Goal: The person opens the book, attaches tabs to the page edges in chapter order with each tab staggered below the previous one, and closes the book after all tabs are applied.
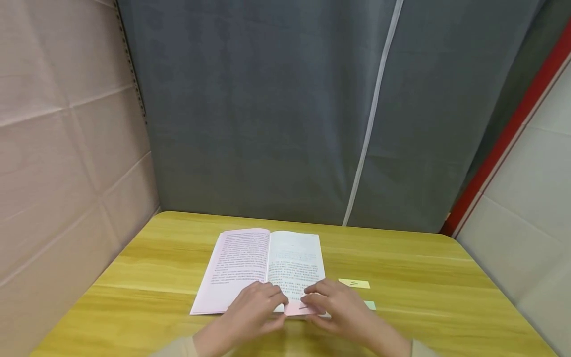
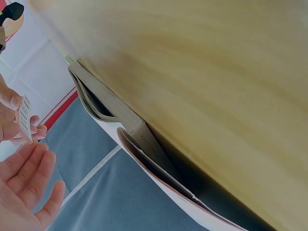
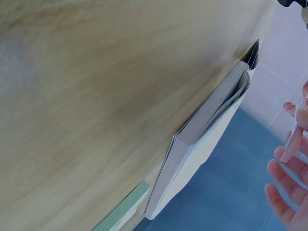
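Observation:
An open book (image 1: pixel 241 267) lies on the wooden table with its printed pages facing up. Over the bottom of its right page, both hands hold a small pink sticky note (image 1: pixel 294 308) with dark marks on it. My left hand (image 1: pixel 254 308) pinches the note's left side. From the other side, my right hand (image 1: pixel 341 310) grips it between thumb and fingers. In the left wrist view the pink note (image 2: pixel 24 119) is tilted above the book's edge (image 2: pixel 108 103). Part of the note is covered by the right fingers in the head view.
A yellow sticky note pad (image 1: pixel 354 283) sits right of the book, with a green pad (image 1: pixel 370 305) nearer me, partly behind the right hand. A grey curtain (image 1: pixel 267 109) hangs behind the table (image 1: pixel 424 287). Pale sheets cover both sides.

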### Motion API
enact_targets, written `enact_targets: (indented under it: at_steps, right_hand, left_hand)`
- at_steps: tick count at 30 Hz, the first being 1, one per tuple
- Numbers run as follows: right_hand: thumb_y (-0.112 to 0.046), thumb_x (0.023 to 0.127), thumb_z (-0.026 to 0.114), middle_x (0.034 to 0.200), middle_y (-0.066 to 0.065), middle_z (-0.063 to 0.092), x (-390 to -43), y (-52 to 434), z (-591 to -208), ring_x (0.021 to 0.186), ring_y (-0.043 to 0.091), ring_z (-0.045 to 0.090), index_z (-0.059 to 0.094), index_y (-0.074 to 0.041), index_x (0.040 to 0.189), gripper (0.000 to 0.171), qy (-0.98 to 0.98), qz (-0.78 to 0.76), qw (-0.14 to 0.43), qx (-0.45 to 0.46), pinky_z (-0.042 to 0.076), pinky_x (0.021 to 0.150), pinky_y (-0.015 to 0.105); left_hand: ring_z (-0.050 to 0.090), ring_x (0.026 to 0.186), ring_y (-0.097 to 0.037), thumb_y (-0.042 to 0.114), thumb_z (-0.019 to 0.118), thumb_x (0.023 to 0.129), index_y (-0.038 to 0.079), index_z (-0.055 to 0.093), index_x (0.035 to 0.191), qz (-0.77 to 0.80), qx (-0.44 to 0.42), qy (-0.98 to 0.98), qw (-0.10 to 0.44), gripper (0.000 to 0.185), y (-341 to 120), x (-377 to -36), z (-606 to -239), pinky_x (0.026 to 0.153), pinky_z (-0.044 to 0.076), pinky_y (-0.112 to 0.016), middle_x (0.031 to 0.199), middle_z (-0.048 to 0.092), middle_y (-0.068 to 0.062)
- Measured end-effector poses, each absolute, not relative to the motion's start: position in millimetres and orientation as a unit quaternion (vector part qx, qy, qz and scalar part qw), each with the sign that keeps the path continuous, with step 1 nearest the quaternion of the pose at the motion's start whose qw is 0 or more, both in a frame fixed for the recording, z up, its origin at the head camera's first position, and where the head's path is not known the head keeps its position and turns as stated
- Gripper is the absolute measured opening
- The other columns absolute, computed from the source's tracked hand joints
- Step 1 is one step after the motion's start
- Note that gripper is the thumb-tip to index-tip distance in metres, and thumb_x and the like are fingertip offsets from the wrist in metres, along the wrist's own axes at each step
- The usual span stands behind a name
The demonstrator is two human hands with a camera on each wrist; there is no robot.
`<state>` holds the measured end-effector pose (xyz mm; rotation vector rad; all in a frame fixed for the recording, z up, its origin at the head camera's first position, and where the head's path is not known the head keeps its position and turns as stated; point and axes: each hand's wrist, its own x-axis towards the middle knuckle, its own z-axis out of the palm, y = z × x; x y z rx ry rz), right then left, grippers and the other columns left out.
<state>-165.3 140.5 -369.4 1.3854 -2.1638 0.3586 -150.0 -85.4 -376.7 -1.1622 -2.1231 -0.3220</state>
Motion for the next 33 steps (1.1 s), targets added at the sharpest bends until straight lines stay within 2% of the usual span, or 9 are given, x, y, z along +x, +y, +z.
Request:
enact_targets:
  at_steps: [7, 13, 22, 33]
  right_hand:
    - [-0.033, 0.070, 0.070, 0.094, -0.006, 0.059, -161.1, 141.1, -368.9, 0.085, 0.009, 0.053, 0.065, -0.017, 0.088, 0.024, -0.816, 0.134, 0.261, 0.499, 0.044, 0.067, 0.025]
    - [-0.038, 0.076, 0.065, 0.093, -0.006, 0.059, -158.7, 146.1, -369.0, 0.082, 0.009, 0.053, 0.066, -0.017, 0.087, 0.024, -0.819, 0.144, 0.268, 0.487, 0.044, 0.064, 0.026]
    - [-0.027, 0.079, 0.063, 0.090, -0.008, 0.059, -158.5, 143.8, -370.9, 0.080, 0.006, 0.053, 0.066, -0.017, 0.083, 0.012, -0.797, 0.167, 0.282, 0.508, 0.043, 0.063, 0.020]
    - [-0.027, 0.079, 0.064, 0.088, -0.009, 0.059, -156.0, 143.8, -370.4, 0.078, 0.005, 0.053, 0.067, -0.017, 0.082, 0.011, -0.808, 0.173, 0.276, 0.491, 0.043, 0.062, 0.019]
  left_hand:
    - [0.049, 0.063, -0.003, 0.023, 0.070, 0.063, 0.018, 0.060, 0.076, -0.125, -0.446, -0.818, 0.342, 0.017, -88.7, -145.9, -376.3, 0.055, 0.035, -0.015, 0.073, 0.053, 0.012]
    - [0.050, 0.064, -0.003, 0.023, 0.069, 0.063, 0.018, 0.060, 0.076, -0.129, -0.441, -0.821, 0.340, 0.017, -90.7, -144.9, -377.4, 0.056, 0.035, -0.015, 0.074, 0.053, 0.012]
    - [0.050, 0.065, -0.003, 0.022, 0.069, 0.063, 0.018, 0.060, 0.076, -0.136, -0.441, -0.820, 0.338, 0.017, -90.9, -143.2, -378.3, 0.058, 0.036, -0.015, 0.074, 0.053, 0.012]
    - [0.049, 0.065, -0.002, 0.021, 0.069, 0.063, 0.017, 0.060, 0.076, -0.142, -0.441, -0.823, 0.329, 0.017, -89.6, -142.2, -377.8, 0.059, 0.036, -0.015, 0.074, 0.054, 0.012]
